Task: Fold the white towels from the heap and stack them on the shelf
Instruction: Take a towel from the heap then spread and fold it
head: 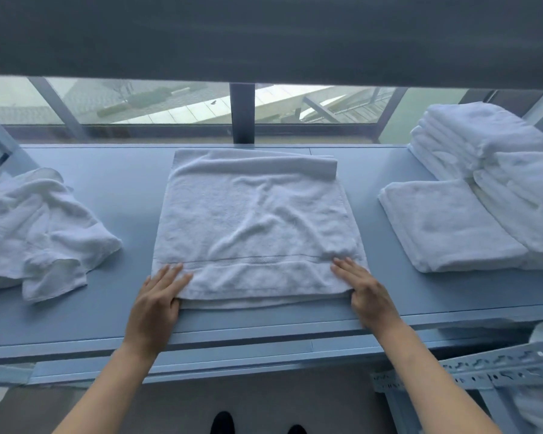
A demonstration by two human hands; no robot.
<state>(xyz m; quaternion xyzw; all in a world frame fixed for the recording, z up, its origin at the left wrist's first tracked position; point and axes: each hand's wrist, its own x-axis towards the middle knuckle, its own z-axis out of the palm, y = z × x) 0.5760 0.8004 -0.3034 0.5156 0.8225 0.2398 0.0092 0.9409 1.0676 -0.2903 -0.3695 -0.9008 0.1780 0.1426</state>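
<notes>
A white towel (254, 227), folded over into a rough square, lies flat in the middle of the blue shelf (132, 321). My left hand (157, 302) holds its near left corner, fingers on top and thumb at the edge. My right hand (362, 292) holds the near right corner the same way. A heap of crumpled white towels (38, 230) sits to the left. To the right lies a single folded towel (445, 227), with a stack of folded towels (483, 145) behind and beside it.
A window with grey frame posts (242, 114) runs behind the shelf, under a dark blind. A perforated metal rail (483, 368) juts out at the lower right. The floor and my shoes (223, 422) show below the shelf's front edge.
</notes>
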